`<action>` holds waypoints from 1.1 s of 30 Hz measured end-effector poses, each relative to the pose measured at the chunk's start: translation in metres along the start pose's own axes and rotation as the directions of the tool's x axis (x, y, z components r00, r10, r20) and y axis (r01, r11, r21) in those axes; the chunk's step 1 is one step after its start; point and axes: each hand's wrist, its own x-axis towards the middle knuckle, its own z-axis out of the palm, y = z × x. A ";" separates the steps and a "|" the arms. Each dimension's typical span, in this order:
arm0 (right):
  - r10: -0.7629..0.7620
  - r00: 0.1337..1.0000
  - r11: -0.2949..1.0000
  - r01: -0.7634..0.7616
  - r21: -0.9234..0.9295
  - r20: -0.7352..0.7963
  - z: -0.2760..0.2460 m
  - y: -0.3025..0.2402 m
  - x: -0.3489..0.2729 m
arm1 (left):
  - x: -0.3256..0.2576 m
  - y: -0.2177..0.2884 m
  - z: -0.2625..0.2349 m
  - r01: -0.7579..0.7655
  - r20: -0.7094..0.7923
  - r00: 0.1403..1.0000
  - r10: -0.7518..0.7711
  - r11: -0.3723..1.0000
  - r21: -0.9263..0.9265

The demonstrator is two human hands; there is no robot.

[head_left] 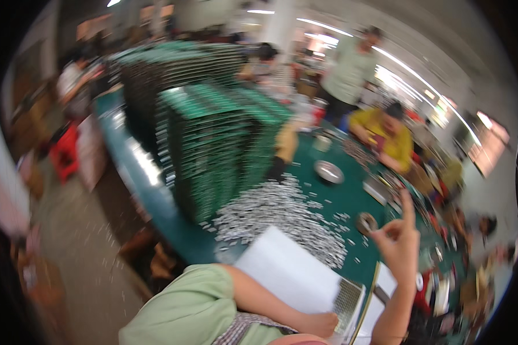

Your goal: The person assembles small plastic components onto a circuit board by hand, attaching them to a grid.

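My right hand is raised over the right side of the green table, thumb and a fingertip pinched together, another finger pointing up. Whatever small thing the pinch may hold is lost in blur. Low in front of me, my left hand looks curled, its fingers mostly hidden. It lies beside a white sheet and a panel with a fine grid pattern. Beyond the sheet spreads a heap of small silvery metal pieces. A brown ring-shaped roll shows just left of my right fingertips.
Tall stacks of green trays stand on the table's left. A round metal dish sits past the heap. Across the table a person in yellow bends over work, and another stands behind. A red stool is on the floor at left.
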 end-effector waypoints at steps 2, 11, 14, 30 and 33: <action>0.005 1.000 0.999 -0.006 0.045 0.019 0.003 -0.003 0.044 | 0.005 -0.003 -0.007 0.124 0.066 0.990 -0.121 0.991 -0.040; 0.042 0.835 0.993 -0.096 0.071 0.549 0.040 0.041 0.076 | 0.005 -0.016 0.040 0.385 0.181 0.923 -0.341 0.783 -0.489; 0.142 0.718 0.977 -0.211 0.019 0.682 0.048 0.045 0.028 | 0.010 -0.025 0.007 0.526 0.340 0.851 -0.401 0.659 -0.538; 0.539 0.821 0.729 -0.567 0.384 0.189 0.052 0.205 -0.135 | -0.015 -0.110 0.052 -0.024 0.332 0.583 -0.742 -0.424 -0.905; 0.551 0.821 0.730 -0.562 0.389 0.153 0.050 0.158 -0.128 | -0.020 -0.107 0.049 0.066 0.100 0.597 -0.796 -0.075 -0.995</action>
